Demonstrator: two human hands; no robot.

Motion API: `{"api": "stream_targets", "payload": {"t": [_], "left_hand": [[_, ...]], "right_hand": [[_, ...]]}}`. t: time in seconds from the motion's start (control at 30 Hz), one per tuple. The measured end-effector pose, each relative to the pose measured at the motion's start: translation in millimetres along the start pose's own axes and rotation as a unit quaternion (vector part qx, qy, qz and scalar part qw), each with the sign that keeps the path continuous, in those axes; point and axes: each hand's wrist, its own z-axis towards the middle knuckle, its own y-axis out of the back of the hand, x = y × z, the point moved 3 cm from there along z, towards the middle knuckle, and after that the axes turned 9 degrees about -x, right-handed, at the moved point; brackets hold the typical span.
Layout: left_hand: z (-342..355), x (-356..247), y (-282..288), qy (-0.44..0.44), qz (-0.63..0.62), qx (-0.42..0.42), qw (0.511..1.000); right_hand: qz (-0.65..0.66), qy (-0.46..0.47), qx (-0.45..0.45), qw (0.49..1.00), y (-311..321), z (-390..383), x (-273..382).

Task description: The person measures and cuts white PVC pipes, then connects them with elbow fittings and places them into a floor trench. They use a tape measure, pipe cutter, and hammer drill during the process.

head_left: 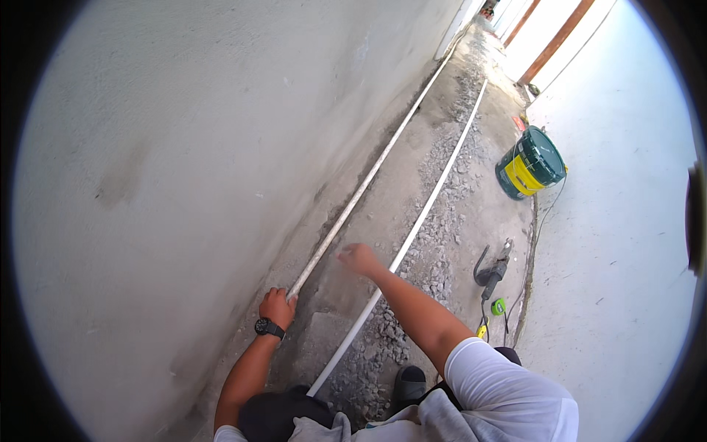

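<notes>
A long, dirty white pipe [368, 179] runs beside the foot of the wall, in a groove in the rough concrete floor. My left hand [276, 309], with a black watch on the wrist, is closed on this pipe's near end. My right hand [359, 258] hovers between that pipe and a second, cleaner white pipe [419, 223]. Motion smears its fingers, so I cannot make out whether they hold anything. My right forearm crosses over the cleaner pipe, which lies along a strip of broken rubble and reaches back toward my legs.
A lidded green bucket [521, 177] with a yellow band stands at the right. Nearer lie a corded grey power tool [495, 276] and a small green round-cornered object [498, 306]. Rubble [442, 254] lines the floor. Walls bound both sides; brown posts [556, 44] stand far off.
</notes>
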Motion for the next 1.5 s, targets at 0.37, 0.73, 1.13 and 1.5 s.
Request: {"api": "stream_targets", "payload": {"t": [0.37,0.73,1.13,1.5], "left_hand": [[49,11,-45,-0.036,0.034,-0.006,0.999],[68,-37,-14,-0.019,-0.001,0.027,0.999],[69,-64,-37,0.003,-0.017,0.095,0.995],[52,-22,-93,0.026,-0.02,0.085,0.996]], "right_hand": [[0.005,-0.038,-0.179,0.983,-18,122,-15],[-0.029,-0.115,-0.122,0.985,-5,183,-15],[-0.236,-0.005,0.03,0.971,-8,204,-26],[-0.224,0.008,0.052,0.973,-64,216,-86]]}}
